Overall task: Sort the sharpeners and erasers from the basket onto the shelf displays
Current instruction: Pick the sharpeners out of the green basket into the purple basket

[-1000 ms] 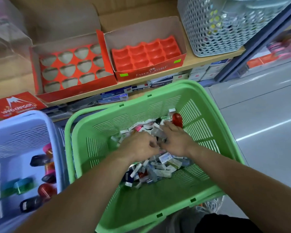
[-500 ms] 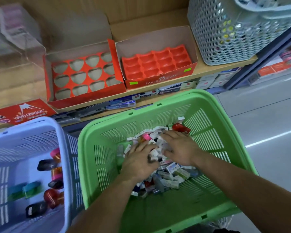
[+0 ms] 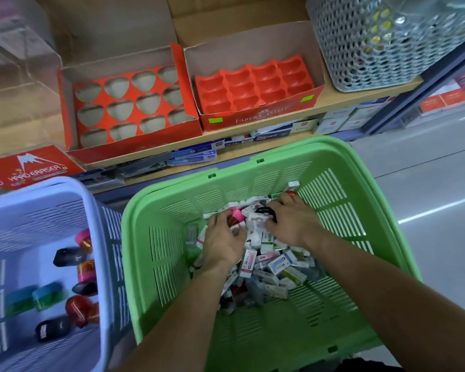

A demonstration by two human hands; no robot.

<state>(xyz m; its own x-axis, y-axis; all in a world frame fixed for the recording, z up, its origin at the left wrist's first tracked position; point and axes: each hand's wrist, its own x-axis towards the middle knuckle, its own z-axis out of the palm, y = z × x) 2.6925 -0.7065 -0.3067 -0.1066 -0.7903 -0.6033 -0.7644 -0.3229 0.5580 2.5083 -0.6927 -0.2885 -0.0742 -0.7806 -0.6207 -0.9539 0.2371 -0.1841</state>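
— Hands first: what has the left one got?

— The left hand [image 3: 223,242] is down in the green basket [image 3: 169,264], fingers curled close round a pink sharpener [image 3: 236,214] at the top of the heap.

— And the other?

— The right hand [image 3: 293,224] lies spread, palm down, on the erasers [image 3: 274,264], gripping nothing. A black sharpener [image 3: 265,210] sits just by its thumb, and a red sharpener [image 3: 291,194] shows at its fingertips near the far wall.

— Containers?

— Far left stands a lavender basket [image 3: 91,200] with loose sharpeners [image 3: 78,307] in it: pink, black, teal, red. Beside it is the green one, its erasers heaped in the middle under both hands. On the shelf [image 3: 333,103] behind, a red box with cut-out holes [image 3: 129,103] touches a Faber-Castell box [image 3: 253,116] that holds a red moulded tray. Right of that is a grey mesh basket [image 3: 373,44]; I cannot make out what is inside it.
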